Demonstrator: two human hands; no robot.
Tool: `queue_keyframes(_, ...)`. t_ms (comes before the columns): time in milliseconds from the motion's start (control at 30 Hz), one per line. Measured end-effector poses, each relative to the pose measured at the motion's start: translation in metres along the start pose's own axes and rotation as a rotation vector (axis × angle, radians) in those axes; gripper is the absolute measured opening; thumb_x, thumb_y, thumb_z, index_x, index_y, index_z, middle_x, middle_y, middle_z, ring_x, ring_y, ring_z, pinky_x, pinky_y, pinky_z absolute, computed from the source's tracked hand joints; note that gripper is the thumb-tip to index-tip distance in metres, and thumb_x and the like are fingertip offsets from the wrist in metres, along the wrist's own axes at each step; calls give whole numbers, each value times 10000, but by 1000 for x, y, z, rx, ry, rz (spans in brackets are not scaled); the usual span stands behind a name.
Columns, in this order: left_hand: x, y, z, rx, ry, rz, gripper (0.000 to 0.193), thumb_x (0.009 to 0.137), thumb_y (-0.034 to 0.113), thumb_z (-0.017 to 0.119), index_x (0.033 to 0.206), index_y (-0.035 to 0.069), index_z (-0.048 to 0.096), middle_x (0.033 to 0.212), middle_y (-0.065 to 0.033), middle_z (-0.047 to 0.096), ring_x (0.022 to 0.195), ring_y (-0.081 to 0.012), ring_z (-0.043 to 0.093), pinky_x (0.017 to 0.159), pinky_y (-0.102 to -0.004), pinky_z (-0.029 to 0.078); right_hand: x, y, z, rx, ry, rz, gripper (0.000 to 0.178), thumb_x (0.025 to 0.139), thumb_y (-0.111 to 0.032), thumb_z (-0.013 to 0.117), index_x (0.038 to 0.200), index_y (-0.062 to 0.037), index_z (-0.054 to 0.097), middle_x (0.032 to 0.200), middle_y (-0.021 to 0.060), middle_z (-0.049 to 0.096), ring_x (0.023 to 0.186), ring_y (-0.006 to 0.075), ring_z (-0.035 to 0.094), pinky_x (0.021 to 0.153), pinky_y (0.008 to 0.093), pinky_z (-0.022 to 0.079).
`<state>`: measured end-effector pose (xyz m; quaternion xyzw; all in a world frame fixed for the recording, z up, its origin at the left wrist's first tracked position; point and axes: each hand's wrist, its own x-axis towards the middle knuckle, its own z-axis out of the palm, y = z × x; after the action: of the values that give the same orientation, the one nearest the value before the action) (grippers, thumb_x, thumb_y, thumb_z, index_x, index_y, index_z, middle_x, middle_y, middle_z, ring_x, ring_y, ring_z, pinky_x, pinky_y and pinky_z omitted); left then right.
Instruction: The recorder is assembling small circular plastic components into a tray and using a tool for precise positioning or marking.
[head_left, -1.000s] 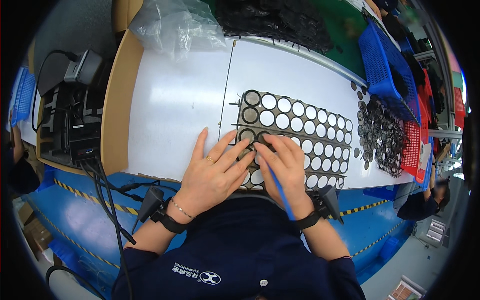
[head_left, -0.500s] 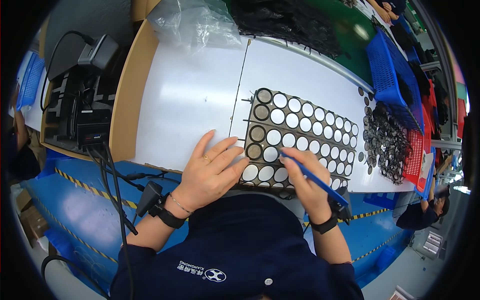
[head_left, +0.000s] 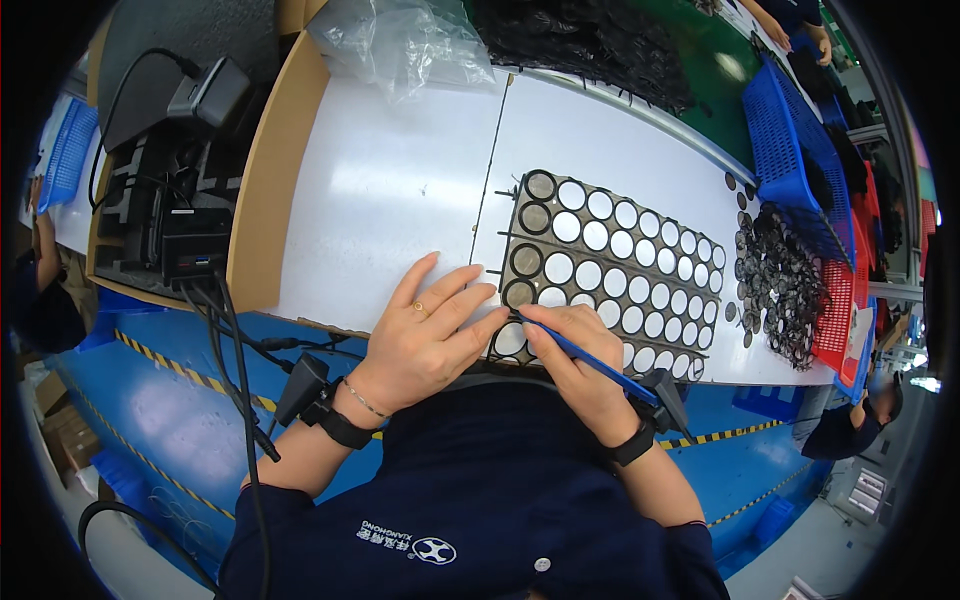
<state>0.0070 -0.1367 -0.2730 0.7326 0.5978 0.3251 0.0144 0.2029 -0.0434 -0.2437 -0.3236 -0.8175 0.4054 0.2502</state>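
A grey tray of round black rings lies on the white table in front of me. White discs fill most of the rings, while several rings in the leftmost column show grey inside. My right hand grips a slim blue pen-like tool, its dark tip by a ring near the tray's left front corner. My left hand rests at that same corner with fingers stretched out, the index fingertip close to the tool's tip. The near row is partly hidden by my right hand.
On the left stands a cardboard box with black devices and cables. Clear plastic bags lie at the back. To the right are a pile of black rings, a blue basket and a red basket. Other people work nearby.
My right hand has moved left with the blue tool, bringing its tip close to my left index finger at the tray's front corner. My left hand has stayed nearly in place.
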Motion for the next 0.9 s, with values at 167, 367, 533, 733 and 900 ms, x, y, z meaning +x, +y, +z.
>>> queue_keyframes(167,0,-2,-1,31,-3,31,265,799,164,770,1061,132,748,1176,-54,664,1225,-245,614,1112,-535,419,1,-1,2,-21,23,-37,198,895,-64,742,1090,-28,741,914,115,735,833,272,670,758,355,518)
queue_keyframes(367,0,0,0,12,-9,-3,265,802,144,766,1066,169,772,1172,-42,681,1226,-251,623,1134,-526,388,0,-4,1,-27,9,-7,189,904,-69,734,1087,-21,739,916,117,735,834,271,671,760,354,515)
queue_keyframes(533,0,-1,-1,16,-6,7,265,800,161,772,1065,158,762,1175,-44,673,1229,-246,617,1128,-533,399,0,-3,1,-28,15,-2,188,912,-79,727,1090,-19,739,913,116,736,837,270,671,762,355,512)
queue_keyframes(733,0,-1,-1,28,-9,21,269,797,178,777,1062,147,749,1179,-47,665,1234,-241,610,1124,-542,406,-1,-1,3,-16,29,0,190,914,-78,728,1094,-20,742,896,114,736,828,266,670,763,355,511)
queue_keyframes(900,2,-1,-1,18,-7,22,271,794,173,774,1061,145,744,1175,-46,664,1236,-243,608,1125,-547,402,-5,-4,3,-135,30,-61,201,885,-68,740,1082,-29,741,1015,120,722,893,261,667,781,355,509)
